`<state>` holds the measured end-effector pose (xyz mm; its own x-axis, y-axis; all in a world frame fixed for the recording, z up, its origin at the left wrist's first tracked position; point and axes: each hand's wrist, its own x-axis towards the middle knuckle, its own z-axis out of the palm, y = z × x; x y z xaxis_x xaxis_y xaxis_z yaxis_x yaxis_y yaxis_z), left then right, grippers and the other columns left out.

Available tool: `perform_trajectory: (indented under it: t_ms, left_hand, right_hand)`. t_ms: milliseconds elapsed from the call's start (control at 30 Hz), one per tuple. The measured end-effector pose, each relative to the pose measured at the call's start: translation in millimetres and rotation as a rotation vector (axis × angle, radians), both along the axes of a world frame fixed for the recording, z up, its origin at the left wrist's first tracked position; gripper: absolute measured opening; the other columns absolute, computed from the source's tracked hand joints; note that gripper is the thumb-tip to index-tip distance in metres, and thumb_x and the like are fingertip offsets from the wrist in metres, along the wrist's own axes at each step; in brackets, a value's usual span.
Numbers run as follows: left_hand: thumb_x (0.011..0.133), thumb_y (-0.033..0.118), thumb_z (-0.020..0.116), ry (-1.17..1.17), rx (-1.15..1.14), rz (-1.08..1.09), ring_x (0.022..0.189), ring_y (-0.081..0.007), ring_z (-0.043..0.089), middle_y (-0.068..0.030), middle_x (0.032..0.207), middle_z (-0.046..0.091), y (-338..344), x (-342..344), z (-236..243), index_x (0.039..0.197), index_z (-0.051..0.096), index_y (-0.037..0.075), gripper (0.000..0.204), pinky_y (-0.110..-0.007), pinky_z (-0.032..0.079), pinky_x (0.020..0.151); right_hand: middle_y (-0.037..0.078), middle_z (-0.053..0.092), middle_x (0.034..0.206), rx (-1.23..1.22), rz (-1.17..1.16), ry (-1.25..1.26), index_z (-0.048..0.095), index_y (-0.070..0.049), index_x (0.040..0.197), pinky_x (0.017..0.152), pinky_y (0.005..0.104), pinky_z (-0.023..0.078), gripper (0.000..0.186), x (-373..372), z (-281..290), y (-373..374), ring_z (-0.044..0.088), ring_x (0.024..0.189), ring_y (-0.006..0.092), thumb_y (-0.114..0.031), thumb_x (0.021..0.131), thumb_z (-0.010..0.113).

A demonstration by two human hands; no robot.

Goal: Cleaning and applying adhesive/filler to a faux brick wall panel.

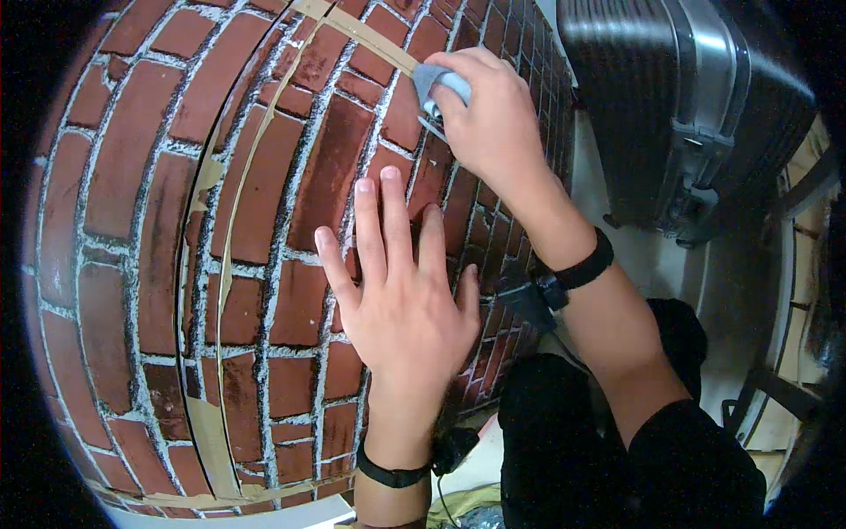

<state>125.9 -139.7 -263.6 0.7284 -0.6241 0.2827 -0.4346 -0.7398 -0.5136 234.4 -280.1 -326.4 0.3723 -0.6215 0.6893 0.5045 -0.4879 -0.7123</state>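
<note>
My left hand (401, 300) lies on a red brick-patterned surface (330, 154) with white joint lines, its fingers stretched and slightly spread. Farther away and to the right, my right hand (489, 110) is closed around a small grey and pale blue thing (436, 85), possibly a folded cloth; the fingers hide much of it. That thing is at the patterned surface, where a tan strip (366, 38) running from the top edge reaches it. Another tan strip (210, 441) runs lengthwise to the left of my hands, beside a long dark gap and a narrow raised edge.
A dark ribbed suitcase (617, 79) with metal-looking trim stands at the far right. My dark-clothed legs (551, 432) are below the right arm. Black bands (394, 476) circle both wrists, and a thin cable hangs by the left one. Furniture-like frames (784, 397) line the right edge.
</note>
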Motion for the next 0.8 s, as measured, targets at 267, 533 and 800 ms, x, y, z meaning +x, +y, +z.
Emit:
perform_trajectory:
  t_ms: [267, 533, 800]
  left_hand:
    - [0.078, 0.038, 0.07, -0.009, -0.005, 0.016, 0.149, -0.0302, 0.019, -0.0119, 0.159, 0.029, 5.5, 6.7, -2.6, 0.126, 0.062, 0.015, 0.053, -0.058, 0.004, 0.119]
    - [0.08, 0.038, 0.068, -0.03, 0.023, 0.011, 0.149, -0.0293, 0.022, -0.0136, 0.158, 0.031, 4.8, 5.2, -6.7, 0.125, 0.064, 0.014, 0.051, -0.057, 0.005, 0.119]
    - [0.081, 0.038, 0.068, -0.04, 0.007, -0.01, 0.149, -0.0322, 0.021, -0.018, 0.159, 0.027, -3.8, 2.2, -2.2, 0.127, 0.063, 0.015, 0.051, -0.059, 0.005, 0.118]
  right_hand:
    - [0.012, 0.068, 0.103, -0.069, 0.055, -0.114, 0.07, -0.004, 0.098, 0.092, 0.0415, 0.048, 0.03, -15.6, -6.6, 23.7, 0.06, 0.1, 0.0342, 0.005, 0.071, 0.06]
    - [0.015, 0.066, 0.107, -0.118, 0.063, 0.006, 0.069, -0.003, 0.104, 0.09, 0.0442, 0.048, 0.033, -30.6, -8.9, 29.0, 0.059, 0.1, 0.0372, 0.007, 0.074, 0.06]
    - [0.017, 0.066, 0.104, 0.024, 0.039, -0.062, 0.068, -0.003, 0.104, 0.088, 0.0448, 0.047, 0.028, -15.2, -6.3, 15.0, 0.058, 0.098, 0.0397, 0.004, 0.078, 0.059]
